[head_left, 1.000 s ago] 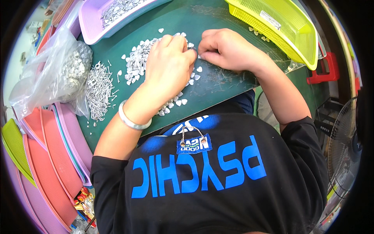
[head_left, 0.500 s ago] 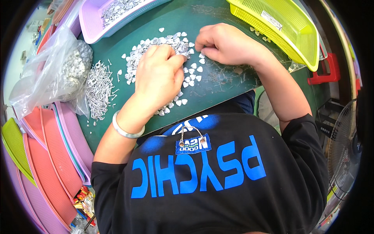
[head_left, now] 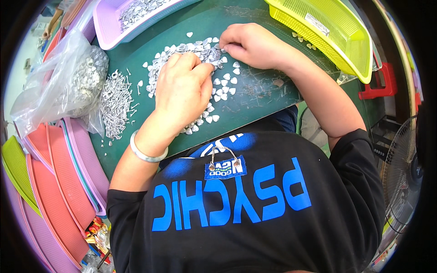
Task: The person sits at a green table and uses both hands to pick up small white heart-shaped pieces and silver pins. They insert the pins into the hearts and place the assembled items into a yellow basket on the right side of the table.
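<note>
A pile of small silver heart-shaped pieces is spread on the green tabletop. My left hand, with a pale bangle on the wrist, rests over the pile's near side. Its fingers are curled down into the hearts, and the back of the hand hides what they grip. At the pile's right edge my right hand has its thumb and fingers drawn together at the hearts. What sits between those fingertips is too small to make out. Several loose hearts lie between the hands and my body.
Left of the pile are a heap of small silver pin-like parts and a clear plastic bag of silver pieces. A purple basket holding silver pieces stands at the back, a lime-green basket at the right. Stacked coloured baskets fill the lower left.
My right hand has shifted left and slightly away from me, onto the pile's right edge. The left hand has barely moved, staying curled over the hearts.
</note>
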`<state>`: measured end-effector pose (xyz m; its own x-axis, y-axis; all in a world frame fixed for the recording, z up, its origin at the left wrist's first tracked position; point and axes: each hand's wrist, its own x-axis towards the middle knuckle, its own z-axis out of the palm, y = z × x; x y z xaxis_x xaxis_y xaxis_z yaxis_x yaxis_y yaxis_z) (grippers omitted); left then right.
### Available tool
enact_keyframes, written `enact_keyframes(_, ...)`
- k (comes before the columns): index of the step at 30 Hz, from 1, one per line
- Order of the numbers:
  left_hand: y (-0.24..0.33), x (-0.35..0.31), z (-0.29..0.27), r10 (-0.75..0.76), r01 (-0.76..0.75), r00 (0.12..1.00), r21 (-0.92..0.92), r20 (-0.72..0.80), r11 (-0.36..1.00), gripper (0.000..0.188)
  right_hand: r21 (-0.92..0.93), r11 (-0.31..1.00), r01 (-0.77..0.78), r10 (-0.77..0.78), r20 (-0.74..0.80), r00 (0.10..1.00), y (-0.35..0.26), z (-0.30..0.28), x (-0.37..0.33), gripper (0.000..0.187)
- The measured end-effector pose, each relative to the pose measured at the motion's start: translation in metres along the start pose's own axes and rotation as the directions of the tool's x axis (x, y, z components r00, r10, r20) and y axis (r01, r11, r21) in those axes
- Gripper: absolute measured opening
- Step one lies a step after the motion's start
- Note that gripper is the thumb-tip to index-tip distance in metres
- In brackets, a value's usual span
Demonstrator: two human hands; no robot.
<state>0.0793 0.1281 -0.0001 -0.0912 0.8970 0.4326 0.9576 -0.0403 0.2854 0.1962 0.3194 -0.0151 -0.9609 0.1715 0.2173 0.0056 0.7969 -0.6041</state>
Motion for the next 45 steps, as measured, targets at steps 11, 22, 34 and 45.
enact_keyframes(11, 0.003, 0.001, -0.001, -0.006, 0.006, 1.0, 0.002, 0.025, 1.0, 0.018, 0.816, 0.464, -0.345, 0.289, 0.229, 0.93, 0.002, -0.019, -0.003, 0.017)
enact_keyframes(22, -0.004, 0.01, 0.002, 0.014, -0.014, 1.0, 0.005, -0.002, 1.0, 0.015, -0.088, 0.996, 0.015, -0.003, 0.134, 0.991, -0.02, -0.01, -0.01, 0.012)
enact_keyframes(34, -0.005, 0.021, 0.005, 0.009, -0.012, 0.998, -0.042, -0.059, 0.999, 0.01, 0.193, 0.972, -0.137, 0.098, 0.199, 0.975, -0.023, -0.014, 0.002, 0.013)
enact_keyframes(45, -0.06, -0.024, -0.056, -0.166, 0.187, 0.975, 0.145, -0.144, 0.972, 0.005, -0.037, 0.999, 0.028, -0.027, 0.037, 0.999, -0.01, -0.021, -0.022, 0.015)
